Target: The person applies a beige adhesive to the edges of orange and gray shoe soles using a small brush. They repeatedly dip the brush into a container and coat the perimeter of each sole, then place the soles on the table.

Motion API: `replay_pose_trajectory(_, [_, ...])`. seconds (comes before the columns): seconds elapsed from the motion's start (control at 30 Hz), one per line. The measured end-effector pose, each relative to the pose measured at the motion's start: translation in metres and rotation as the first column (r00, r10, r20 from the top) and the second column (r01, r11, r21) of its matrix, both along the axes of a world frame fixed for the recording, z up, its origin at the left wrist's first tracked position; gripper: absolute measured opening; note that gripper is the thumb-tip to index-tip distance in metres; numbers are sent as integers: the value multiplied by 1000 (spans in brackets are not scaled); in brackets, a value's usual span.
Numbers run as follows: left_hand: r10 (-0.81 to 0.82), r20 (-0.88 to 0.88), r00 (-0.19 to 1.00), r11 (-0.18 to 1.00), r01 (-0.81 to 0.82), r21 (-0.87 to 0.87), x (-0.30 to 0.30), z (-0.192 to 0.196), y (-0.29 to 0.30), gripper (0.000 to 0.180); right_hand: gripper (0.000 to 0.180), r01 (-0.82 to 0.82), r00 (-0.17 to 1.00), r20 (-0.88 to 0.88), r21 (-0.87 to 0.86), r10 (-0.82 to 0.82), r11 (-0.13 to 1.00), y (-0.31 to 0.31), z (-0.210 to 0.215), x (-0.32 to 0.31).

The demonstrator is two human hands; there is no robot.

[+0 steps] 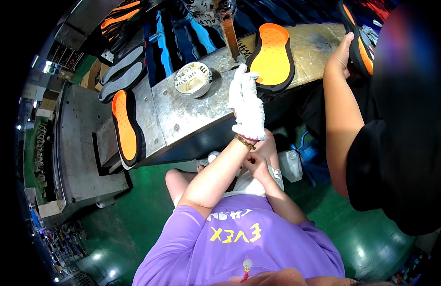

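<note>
1 L hand [248,106] prob. touching 1 sole [274,57].

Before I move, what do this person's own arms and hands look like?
Short purple sleeves cover the upper arms. The left hand wears a textured white glove, with a brownish-gold bracelet at the wrist. The right hand is ungloved.

The shoe sole [274,59] lies flat on the metal tabletop [318,45], its inner face upward; that face is orange at the narrow far end and yellower toward the broad near end, with small round marks scattered over it; a thick black rim borders it, widest along the right side; its near end reaches close to the tabletop's front edge.
</note>
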State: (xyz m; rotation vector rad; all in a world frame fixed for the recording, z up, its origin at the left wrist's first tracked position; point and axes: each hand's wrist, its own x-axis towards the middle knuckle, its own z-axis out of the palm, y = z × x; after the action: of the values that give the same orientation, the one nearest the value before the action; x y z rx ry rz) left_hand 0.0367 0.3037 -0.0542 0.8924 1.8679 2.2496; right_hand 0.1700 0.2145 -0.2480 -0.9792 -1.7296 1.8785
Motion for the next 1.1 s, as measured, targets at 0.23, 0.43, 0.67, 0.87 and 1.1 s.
replay_pose_trajectory(0.23, [-27, 91, 995, 998, 22, 64, 12, 9, 6, 23, 13, -15, 999, 28, 8, 15, 1000, 3, 1, 1])
replay_pose_trajectory(0.43, [-96, 183, 979, 981, 62, 181, 25, 2, 23, 18, 12, 9, 1000, 10, 9, -9, 1000, 1, 0, -1])
replay_pose_trajectory(0.67, [-255, 238, 937, 949, 290, -122, 22, -23, 74, 38, 13, 28, 998, -56, -16, -29, 999, -4, -20, -1])
replay_pose_trajectory(0.87, [-496, 317, 808, 827, 551, -113, 21, -29, 49, 52, 14, 45, 997, -62, 48, -42, 998, -3, -35, 1])
replay_pose_trajectory(1.1, [-581, 259, 772, 805, 593, 40, 27, -57, 57, 63, 15, 5, 999, 52, 101, -11, 995, -1, -14, 7])
